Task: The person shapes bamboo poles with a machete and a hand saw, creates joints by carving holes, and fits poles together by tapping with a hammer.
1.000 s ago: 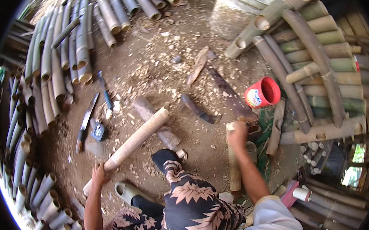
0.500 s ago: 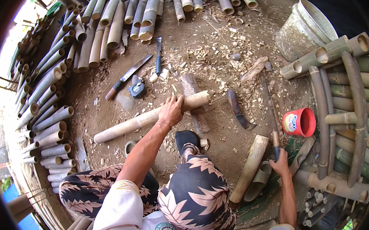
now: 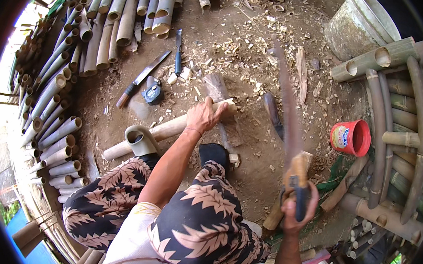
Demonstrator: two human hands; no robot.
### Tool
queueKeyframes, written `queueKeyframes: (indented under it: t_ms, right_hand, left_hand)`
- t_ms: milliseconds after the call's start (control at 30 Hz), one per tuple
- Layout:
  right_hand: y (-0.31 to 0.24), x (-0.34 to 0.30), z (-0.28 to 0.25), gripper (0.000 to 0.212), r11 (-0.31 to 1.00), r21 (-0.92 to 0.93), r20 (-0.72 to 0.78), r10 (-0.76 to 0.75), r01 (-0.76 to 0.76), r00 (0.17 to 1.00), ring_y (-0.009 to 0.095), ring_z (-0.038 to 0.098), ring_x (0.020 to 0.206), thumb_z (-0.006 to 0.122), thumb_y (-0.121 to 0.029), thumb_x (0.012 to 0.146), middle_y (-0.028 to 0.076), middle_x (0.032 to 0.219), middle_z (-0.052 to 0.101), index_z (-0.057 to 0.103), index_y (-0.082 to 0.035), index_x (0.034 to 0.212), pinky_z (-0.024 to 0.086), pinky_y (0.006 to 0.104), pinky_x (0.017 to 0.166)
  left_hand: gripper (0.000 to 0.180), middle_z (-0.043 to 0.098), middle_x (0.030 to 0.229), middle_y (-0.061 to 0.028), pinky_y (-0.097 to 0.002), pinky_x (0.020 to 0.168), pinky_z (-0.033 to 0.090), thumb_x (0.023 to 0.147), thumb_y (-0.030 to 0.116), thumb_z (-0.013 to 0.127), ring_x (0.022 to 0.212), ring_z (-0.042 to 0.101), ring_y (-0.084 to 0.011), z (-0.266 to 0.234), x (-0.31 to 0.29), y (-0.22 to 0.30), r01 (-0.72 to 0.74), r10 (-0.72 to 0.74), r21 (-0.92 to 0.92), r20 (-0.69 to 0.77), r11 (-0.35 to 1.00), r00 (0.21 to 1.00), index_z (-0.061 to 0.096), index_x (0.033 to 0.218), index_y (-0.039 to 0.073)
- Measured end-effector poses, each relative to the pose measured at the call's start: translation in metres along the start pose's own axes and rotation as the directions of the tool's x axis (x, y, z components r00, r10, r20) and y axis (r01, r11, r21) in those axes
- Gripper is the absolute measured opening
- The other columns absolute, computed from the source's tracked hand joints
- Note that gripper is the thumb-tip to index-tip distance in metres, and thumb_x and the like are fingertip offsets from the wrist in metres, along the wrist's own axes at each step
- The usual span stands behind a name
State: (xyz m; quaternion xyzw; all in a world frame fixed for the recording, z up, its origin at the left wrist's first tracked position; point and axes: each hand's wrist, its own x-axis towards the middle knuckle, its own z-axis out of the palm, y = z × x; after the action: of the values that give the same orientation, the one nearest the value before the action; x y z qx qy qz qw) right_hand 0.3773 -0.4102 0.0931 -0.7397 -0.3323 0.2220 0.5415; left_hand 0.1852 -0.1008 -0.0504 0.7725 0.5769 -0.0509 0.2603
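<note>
My left hand (image 3: 205,116) is wrapped over a pale bamboo pole (image 3: 165,130), near its far right end. That end rests across a rough wooden block (image 3: 216,87); the pole slants down to the left along the ground. In my right hand (image 3: 298,207) is the handle of a hand saw (image 3: 290,132). Its long, rusty-brown blade is blurred and points away from me, apart from the pole. Just right of the block lies a curved knife (image 3: 271,108), its blade partly hidden by the saw. A short beige hollow piece (image 3: 141,141) stands beside the pole at my left leg.
A long knife (image 3: 149,69), a chisel (image 3: 178,56) and a tape measure (image 3: 152,94) lie beyond the pole. Bamboo lengths (image 3: 54,135) are piled at left and back. A red tub (image 3: 351,137), a bamboo frame (image 3: 379,139) and a dirty white bucket (image 3: 358,29) stand at right.
My right hand has lifted the saw off the ground at right and brought it leftward, blade raised. My left hand has shifted slightly right along the pole. The beige hollow piece now shows more fully.
</note>
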Motion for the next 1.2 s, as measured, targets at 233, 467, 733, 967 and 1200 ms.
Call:
queueKeyframes:
  t_ms: [233,467,733,967,1200]
  right_hand:
    - [-0.003,-0.01,0.036,0.058,0.983,-0.151,0.334,-0.051,0.107,0.941,0.019,0.069,0.065,0.067,-0.005,0.073,0.016,0.079,0.068,0.056,0.01,0.128,0.054,0.0297,0.062]
    - [-0.002,-0.029,0.029,0.059,0.967,-0.222,0.405,-0.025,0.125,0.914,0.023,0.071,0.064,0.064,-0.002,0.069,0.018,0.078,0.069,0.056,0.012,0.126,0.055,0.0305,0.062]
    - [0.033,-0.011,0.065,0.052,0.951,-0.228,0.357,-0.118,0.209,0.927,0.021,0.067,0.061,0.061,-0.005,0.073,0.014,0.076,0.066,0.058,0.012,0.123,0.052,0.0314,0.059]
    - [0.02,-0.034,0.041,0.055,0.926,-0.302,0.388,-0.097,0.226,0.916,0.028,0.073,0.073,0.06,-0.002,0.074,0.022,0.096,0.071,0.056,0.009,0.128,0.055,0.0334,0.064]
    - [0.043,0.011,0.095,0.053,0.908,-0.295,0.385,-0.172,0.297,0.907,0.025,0.064,0.056,0.063,-0.005,0.075,0.013,0.076,0.065,0.057,0.01,0.126,0.051,0.0336,0.056]
  left_hand:
    - [0.066,0.069,0.087,-0.0268,-0.0511,0.075,0.051,0.09,0.07,0.043,0.086,0.067,-0.0439,-0.001,0.005,0.002,-0.007,0.008,0.026,-0.038,1.0,0.999,0.057,0.097,0.005]
    - [0.057,0.069,0.083,-0.0253,-0.0499,0.074,0.052,0.09,0.063,0.051,0.082,0.068,-0.0418,-0.001,0.004,-0.001,0.0,0.001,0.006,-0.045,1.0,0.999,0.061,0.096,0.007]
    - [0.058,0.069,0.081,-0.0246,-0.0497,0.072,0.052,0.089,0.063,0.052,0.08,0.068,-0.0415,-0.001,0.002,0.003,-0.011,0.01,-0.02,-0.049,1.0,0.999,0.061,0.097,0.006]
    - [0.058,0.069,0.08,-0.0249,-0.0505,0.071,0.052,0.089,0.063,0.054,0.078,0.068,-0.0418,-0.002,0.014,-0.007,0.006,-0.007,-0.024,-0.067,1.0,0.998,0.059,0.097,0.005]
    - [0.045,0.067,0.079,-0.0295,-0.0519,0.072,0.052,0.097,0.048,0.042,0.077,0.068,-0.0449,0.005,0.01,0.005,-0.011,0.006,-0.046,-0.099,0.999,0.995,0.056,0.095,0.005]
